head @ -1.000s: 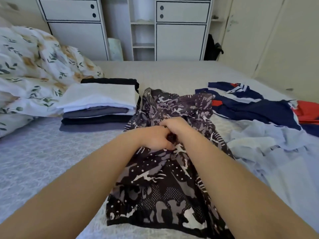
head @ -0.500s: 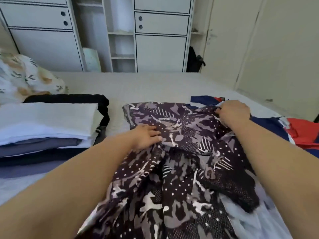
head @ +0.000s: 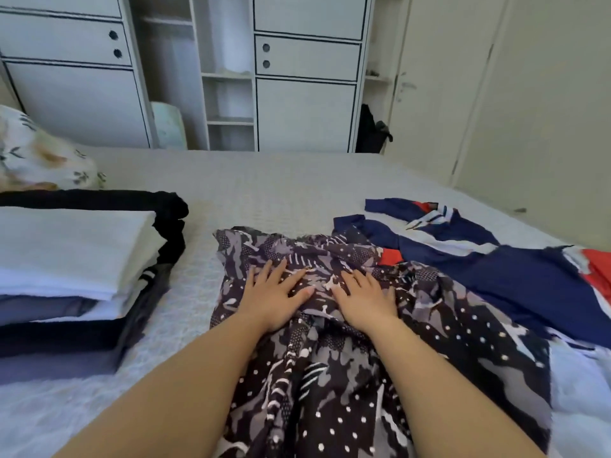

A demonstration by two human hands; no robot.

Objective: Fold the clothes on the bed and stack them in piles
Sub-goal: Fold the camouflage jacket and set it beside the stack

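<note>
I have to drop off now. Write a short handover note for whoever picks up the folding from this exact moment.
Left hand and right hand: both flat, fingers straight, pressing on the patterned garment, which is spread on the bed, not yet folded.
Done: a folded stack sits at the left.
Left: fold the patterned garment, then the navy, white and red garment and the light blue piece at the right, and stack them.

Two forearms bare to frame edge; left hand (head: pixel 274 297), right hand (head: pixel 365 300) ungloved
</note>
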